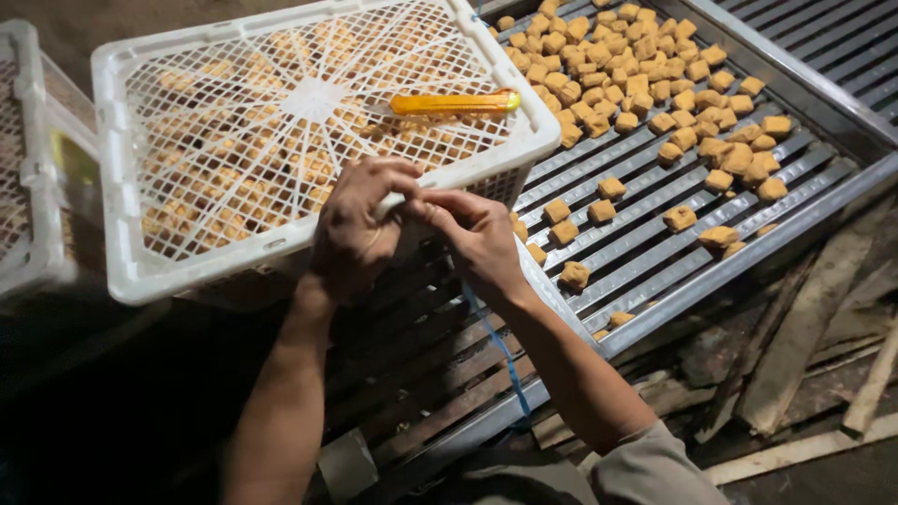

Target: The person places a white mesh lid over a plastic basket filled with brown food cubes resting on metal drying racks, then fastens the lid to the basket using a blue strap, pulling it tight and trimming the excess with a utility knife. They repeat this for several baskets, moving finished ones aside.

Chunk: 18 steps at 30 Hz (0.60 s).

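Hands meet at the near edge of the white crate (122, 168). Left hand (360, 229) curls narrow over the rim; right hand (477, 238) pinches a blue string (505, 360) hanging toward me. Orange knife (456, 102) lies on top. Fried cubes (645, 84) cover the rack (748, 257) at right.

A long metal rack (748, 168) of parallel slats runs slantwise across the scene, its raised rim catching a warm light from above. Beyond its upper edge lies a second slatted surface (842, 37). To the lower right, rough wooden planks (804, 346) lie scattered and overlapping on a dark floor (823, 482). The lower left sinks into deep shadow, with little detail to tell.
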Each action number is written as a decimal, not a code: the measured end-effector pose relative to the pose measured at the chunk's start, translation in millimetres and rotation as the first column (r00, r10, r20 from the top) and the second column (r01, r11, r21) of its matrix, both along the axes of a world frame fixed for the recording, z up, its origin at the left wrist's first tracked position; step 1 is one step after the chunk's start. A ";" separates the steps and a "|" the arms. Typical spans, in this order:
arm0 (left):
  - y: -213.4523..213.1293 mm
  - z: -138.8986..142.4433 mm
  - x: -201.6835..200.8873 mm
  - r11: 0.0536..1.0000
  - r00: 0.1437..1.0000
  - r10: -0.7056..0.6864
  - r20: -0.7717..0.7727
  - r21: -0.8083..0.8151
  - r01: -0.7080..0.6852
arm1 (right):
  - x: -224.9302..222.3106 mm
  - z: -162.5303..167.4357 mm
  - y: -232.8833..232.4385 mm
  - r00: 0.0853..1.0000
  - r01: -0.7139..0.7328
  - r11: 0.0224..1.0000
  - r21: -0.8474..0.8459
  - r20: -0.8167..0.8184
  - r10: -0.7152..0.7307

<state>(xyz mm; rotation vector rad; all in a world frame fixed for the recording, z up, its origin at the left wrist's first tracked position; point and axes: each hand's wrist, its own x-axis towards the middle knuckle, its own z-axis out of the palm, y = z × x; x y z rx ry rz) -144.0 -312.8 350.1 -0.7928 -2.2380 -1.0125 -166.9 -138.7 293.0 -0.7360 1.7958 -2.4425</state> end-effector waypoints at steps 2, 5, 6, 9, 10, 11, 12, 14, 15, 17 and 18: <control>-0.1 -3.3 -1.5 0.998 0.999 0.023 0.033 0.060 -0.025 | -0.1 3.2 1.5 0.993 0.059 0.991 0.118 -0.112 -0.046; -6.7 -2.3 -9.4 1.000 0.994 -0.018 0.106 0.023 0.016 | -1.5 3.7 10.3 0.933 0.229 0.943 0.243 -0.331 -0.142; -10.1 -0.6 -13.1 0.999 0.990 -0.039 0.134 -0.018 0.042 | -2.1 3.1 13.8 0.904 0.271 0.928 0.255 -0.398 -0.155; -12.4 -1.9 -18.7 0.994 0.996 -0.084 0.036 -0.066 0.087 | -3.6 -0.7 17.3 0.806 0.398 0.882 0.254 -0.557 -0.203; -11.8 -3.6 -19.7 0.993 0.995 -0.097 -0.030 -0.073 0.095 | -4.3 -2.2 16.3 0.773 0.438 0.868 0.233 -0.591 -0.231; -10.3 -6.4 -18.9 0.997 0.998 -0.037 -0.055 -0.071 0.033 | -5.0 -3.7 14.2 0.739 0.477 0.853 0.211 -0.622 -0.260; -7.7 -10.0 -17.2 0.997 0.997 0.023 -0.078 -0.067 -0.028 | -5.4 -5.2 11.6 0.811 0.407 0.899 0.158 -0.515 -0.277; -4.1 -16.3 -14.0 0.993 0.991 0.101 -0.089 -0.053 -0.106 | -6.8 -7.0 6.7 0.923 0.275 0.961 0.024 -0.285 -0.258; -2.8 -19.0 -12.2 0.991 0.990 0.122 -0.075 -0.046 -0.125 | -7.1 -7.3 5.8 0.928 0.287 0.958 0.003 -0.250 -0.277; -0.9 -22.5 -10.0 0.988 0.986 0.150 -0.065 -0.033 -0.153 | -6.8 -6.8 5.6 0.935 0.305 0.952 -0.034 -0.176 -0.307; -0.1 -23.4 -9.7 0.987 0.985 0.156 -0.072 -0.028 -0.158 | -6.3 -5.9 6.8 0.932 0.299 0.954 -0.023 -0.210 -0.297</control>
